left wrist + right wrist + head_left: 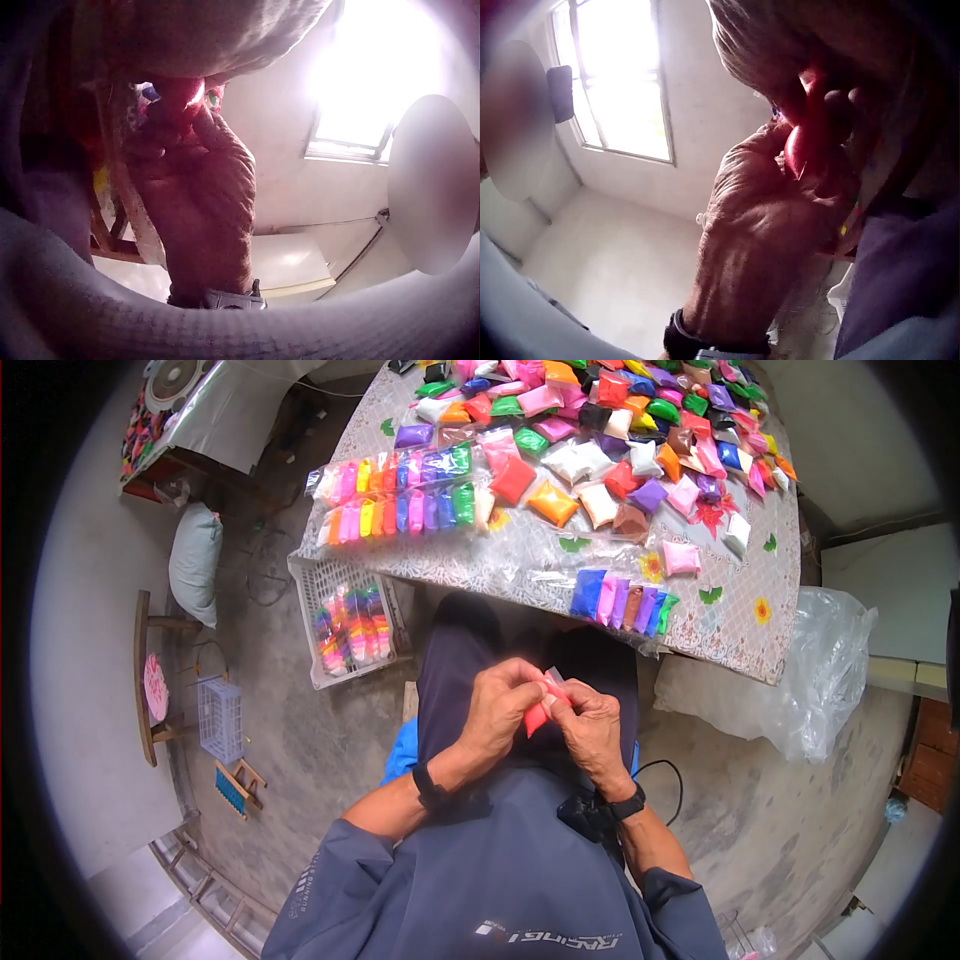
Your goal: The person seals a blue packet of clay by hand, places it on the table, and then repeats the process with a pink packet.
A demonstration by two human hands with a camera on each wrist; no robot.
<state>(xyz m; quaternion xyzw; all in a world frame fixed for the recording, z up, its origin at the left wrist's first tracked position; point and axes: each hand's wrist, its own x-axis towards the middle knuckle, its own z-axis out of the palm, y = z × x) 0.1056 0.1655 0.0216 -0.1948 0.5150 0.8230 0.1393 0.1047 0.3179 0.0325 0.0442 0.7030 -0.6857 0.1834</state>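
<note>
A small red-pink plastic packet (537, 720) with a clear end is held above the lap, between both hands. My left hand (495, 712) pinches it from one side, thumb and fingertips at its upper part. From the other side my right hand (594, 734) grips it with thumb and curled fingers. In the left wrist view the red packet (186, 101) shows between the two hands, partly covered by fingers. The right wrist view has the packet's rounded red end (801, 150) bulging out among the fingers.
Ahead stands a table (735, 622) with a heap of colourful packets (640, 420). Bundled rows of packets (400, 510) lie at its left, and a short row (622, 603) near the front edge. Below left is a white crate (318, 672) with more bundles; clear plastic sheeting (800, 690) hangs at right.
</note>
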